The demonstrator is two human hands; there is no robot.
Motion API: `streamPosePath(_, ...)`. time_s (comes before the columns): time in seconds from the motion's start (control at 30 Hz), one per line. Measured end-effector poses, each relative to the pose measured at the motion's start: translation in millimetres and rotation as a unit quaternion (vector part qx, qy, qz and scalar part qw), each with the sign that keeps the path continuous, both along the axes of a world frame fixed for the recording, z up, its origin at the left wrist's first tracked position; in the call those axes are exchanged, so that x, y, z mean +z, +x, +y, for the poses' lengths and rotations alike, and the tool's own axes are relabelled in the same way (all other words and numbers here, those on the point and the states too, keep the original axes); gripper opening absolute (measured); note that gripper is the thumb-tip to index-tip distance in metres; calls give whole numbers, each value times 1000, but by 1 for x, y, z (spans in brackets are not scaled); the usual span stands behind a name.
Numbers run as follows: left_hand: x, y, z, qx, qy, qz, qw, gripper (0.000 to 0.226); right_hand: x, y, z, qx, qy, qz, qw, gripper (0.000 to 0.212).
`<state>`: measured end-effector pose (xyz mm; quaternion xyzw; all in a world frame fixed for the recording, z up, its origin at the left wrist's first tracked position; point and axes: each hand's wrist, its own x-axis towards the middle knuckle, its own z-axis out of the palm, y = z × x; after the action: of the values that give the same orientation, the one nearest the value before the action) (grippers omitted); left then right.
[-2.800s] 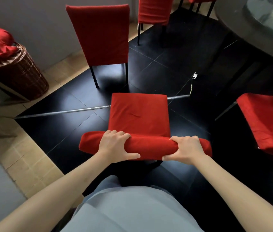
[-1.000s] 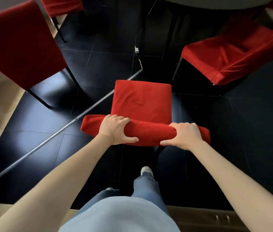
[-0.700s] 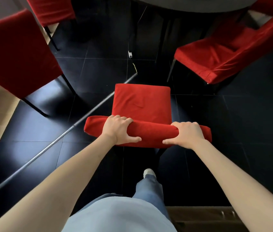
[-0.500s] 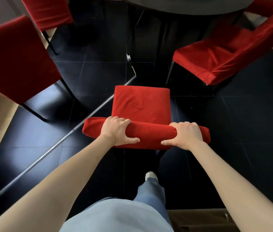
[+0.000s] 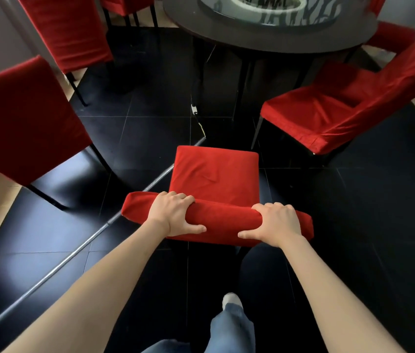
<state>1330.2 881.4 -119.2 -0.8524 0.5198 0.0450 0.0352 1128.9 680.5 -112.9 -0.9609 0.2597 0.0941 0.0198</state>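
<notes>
A red fabric-covered chair point(image 5: 215, 171) stands on the black tiled floor right in front of me, its seat facing the round dark table point(image 5: 272, 39). My left hand point(image 5: 173, 214) grips the top of its backrest left of the middle, fingers over the front and thumb on my side. My right hand point(image 5: 275, 221) grips the same top edge right of the middle in the same way. The chair's legs are mostly hidden under the seat and backrest.
More red chairs surround it: one at the left point(image 5: 20, 123), one at the back left point(image 5: 68, 29), one at the right by the table point(image 5: 341, 110). A metal rod point(image 5: 79, 249) lies diagonally on the floor. A cable point(image 5: 197, 115) hangs under the table. My foot point(image 5: 230, 300) is behind the chair.
The chair in my hands has turned from facing the wall toward the round table and come closer to it. Both hands keep the same grip on the backrest.
</notes>
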Motion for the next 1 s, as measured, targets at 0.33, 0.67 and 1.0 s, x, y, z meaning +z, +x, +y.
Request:
streamPosePath(0.33, 0, 52, -42, -1, -6, 0, 1000, 106, -1, 52, -39, -8, 1, -9, 1000, 111)
streamPosePath(0.67, -3, 99, -87, -1, -17, -7, 1000, 105, -1, 100, -87, -5, -1, 0, 1000, 110)
streamPosePath(1.0, -4, 159, -132, 3, -27, -22, 999, 104, 1, 159, -130, -10, 6, -12, 1000, 107)
